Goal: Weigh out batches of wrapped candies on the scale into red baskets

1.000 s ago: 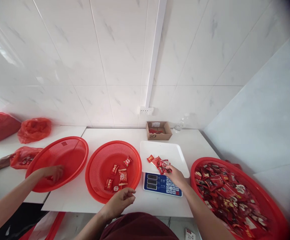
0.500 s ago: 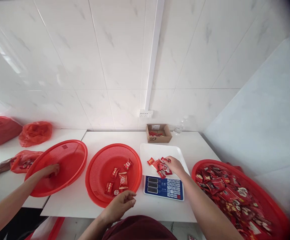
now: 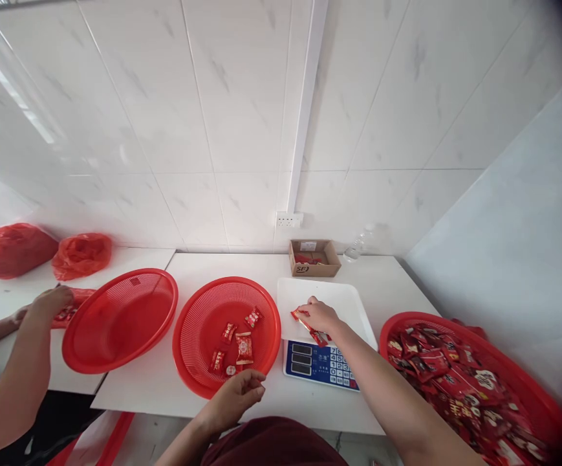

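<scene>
My right hand (image 3: 318,316) lies on the white tray (image 3: 343,298) of a blue-faced scale (image 3: 320,364), fingers bent down over a small heap of red candy packets (image 3: 319,336); one packet peeks out at its left. My left hand (image 3: 239,389) rests at the near rim of the middle red basket (image 3: 198,369), fingers curled with the thumb against them; its palm is hidden. Several wrapped candies (image 3: 243,346) lie in that basket.
A large red basket (image 3: 547,414) full of candy packets sits at the right. Another red basket (image 3: 120,320) stands at the left, where a co-worker's hand (image 3: 50,301) touches a red bag. Red bags (image 3: 83,254), a cardboard box (image 3: 313,257) and a bottle (image 3: 358,244) line the wall.
My right hand slid from the tray's front edge onto the tray and leftward, covering the packets. The co-worker's hand left the left basket and went to the red bag. My left hand stayed put.
</scene>
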{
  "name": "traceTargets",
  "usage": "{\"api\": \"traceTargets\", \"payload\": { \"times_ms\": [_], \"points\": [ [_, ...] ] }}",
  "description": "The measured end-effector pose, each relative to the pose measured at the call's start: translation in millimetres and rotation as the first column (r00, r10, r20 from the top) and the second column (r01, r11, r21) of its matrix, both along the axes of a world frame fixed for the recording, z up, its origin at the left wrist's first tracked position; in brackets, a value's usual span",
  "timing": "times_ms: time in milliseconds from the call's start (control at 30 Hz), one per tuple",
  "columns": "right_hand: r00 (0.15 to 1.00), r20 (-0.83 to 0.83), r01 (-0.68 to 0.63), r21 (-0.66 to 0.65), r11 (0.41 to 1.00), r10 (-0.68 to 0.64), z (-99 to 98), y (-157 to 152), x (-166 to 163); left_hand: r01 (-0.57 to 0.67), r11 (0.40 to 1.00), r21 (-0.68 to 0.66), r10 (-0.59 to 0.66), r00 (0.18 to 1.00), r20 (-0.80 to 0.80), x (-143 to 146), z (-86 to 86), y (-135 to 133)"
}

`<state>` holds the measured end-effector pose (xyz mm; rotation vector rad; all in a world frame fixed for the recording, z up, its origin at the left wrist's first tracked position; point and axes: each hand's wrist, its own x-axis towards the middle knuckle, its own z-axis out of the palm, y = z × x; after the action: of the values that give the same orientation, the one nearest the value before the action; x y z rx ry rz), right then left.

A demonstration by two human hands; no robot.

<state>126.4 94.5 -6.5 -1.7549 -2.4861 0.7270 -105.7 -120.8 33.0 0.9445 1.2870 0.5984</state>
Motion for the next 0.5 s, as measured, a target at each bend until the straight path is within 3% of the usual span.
{"api": "traceTargets", "payload": {
  "times_ms": [100,200,267,333,367,433,500],
  "points": [
    [0.998,-0.056,0.03,0.034,0.999,-0.028,3.3,-2.2,4.9,0.003,1.0,0.005,-0.003,1.0,-0.005,-0.8,-3.2,-0.6],
    [0.961,-0.237,0.161,0.067,0.985,-0.141,0.3,-2.0,21.1,0.014,1.0,-0.002,-0.015,1.0,-0.011,-2.6,-6.8,-1.5],
    [0.892,-0.374,0.285,0.034,0.958,-0.252,-3.5,-5.8,35.8,0.021,1.0,-0.002,-0.021,1.0,-0.009,-3.6,-9.0,-1.7],
    [0.746,-0.511,0.423,-0.132,0.896,-0.427,-7.7,-16.1,51.6,0.024,1.0,0.001,-0.024,1.0,-0.01,-4.0,-10.1,-1.4],
    [0.63,-0.569,0.47,-0.261,0.843,-0.528,-9.7,-23.9,59.3,0.025,1.0,-0.001,-0.025,1.0,-0.012,-3.9,-10.1,-1.1],
    [0.344,-0.639,0.472,-0.515,0.715,-0.688,-13.4,-44.0,72.7,0.028,1.0,-0.008,-0.029,0.999,-0.018,-3.4,-9.3,-0.3],
    [0.108,-0.637,0.418,-0.668,0.616,-0.763,-16.1,-67.2,81.4,0.039,0.999,-0.013,-0.039,0.999,-0.023,-2.5,-8.7,0.8]
  ]
}}
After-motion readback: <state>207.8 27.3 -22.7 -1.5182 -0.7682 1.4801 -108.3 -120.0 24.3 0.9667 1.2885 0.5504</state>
